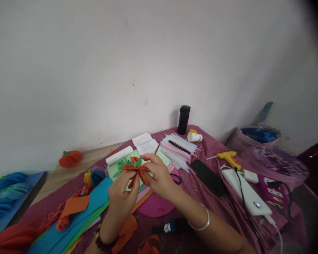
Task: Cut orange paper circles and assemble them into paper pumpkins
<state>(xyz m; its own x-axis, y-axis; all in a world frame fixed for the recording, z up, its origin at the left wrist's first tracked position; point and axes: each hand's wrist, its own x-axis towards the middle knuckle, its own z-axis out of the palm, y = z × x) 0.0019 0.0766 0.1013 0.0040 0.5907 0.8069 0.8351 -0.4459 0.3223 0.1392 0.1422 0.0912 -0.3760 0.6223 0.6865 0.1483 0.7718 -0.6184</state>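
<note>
Fingers [154,159] of both hands pinch a small orange pumpkin shape [132,168] over the middle of the table [212,148].

The left hand [123,192] and right hand [161,176] clamp its opposite sides, probably to keep the folds gathered beneath the green leaf [138,163]; it is held up over papers beside a pink disc [156,206], apparently for a clear grip. Glue sticks [172,150] lie toward the back edge, the black bottle [183,120] standing at the far corner. The yellow glue gun [229,159] rests by the right edge, perhaps to keep its nozzle off the felt.
</note>
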